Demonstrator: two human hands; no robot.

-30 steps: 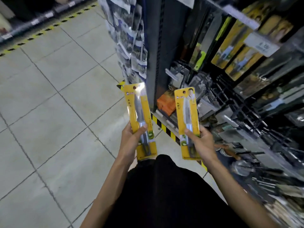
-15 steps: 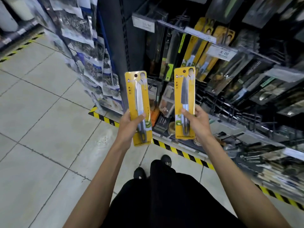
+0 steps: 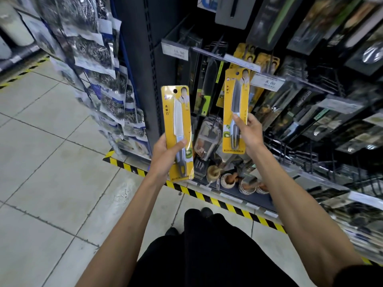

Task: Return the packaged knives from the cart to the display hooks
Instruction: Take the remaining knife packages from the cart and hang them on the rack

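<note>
Each hand holds one yellow carded knife pack, upright. My left hand [image 3: 165,154] grips the lower half of the left knife pack [image 3: 177,121], thumb across its front, in front of the dark shelf upright. My right hand [image 3: 247,133] pinches the right knife pack [image 3: 235,100] near its handle end and holds it higher, its top close under the display hook [image 3: 226,55] where matching yellow knife packs [image 3: 259,61] hang. No cart is in view.
A price tag reading 8.00 [image 3: 268,82] sits right of the raised pack. Dark knife packages [image 3: 310,104] fill the hooks to the right. Bags of steel scourers [image 3: 99,65] hang on the left. Small bowls [image 3: 228,180] stand on the bottom shelf above yellow-black floor tape [image 3: 207,196].
The view has turned from the floor to the knife display. Both packs have risen, and my right hand has carried its pack up and closer to the hook with the matching yellow packs.
</note>
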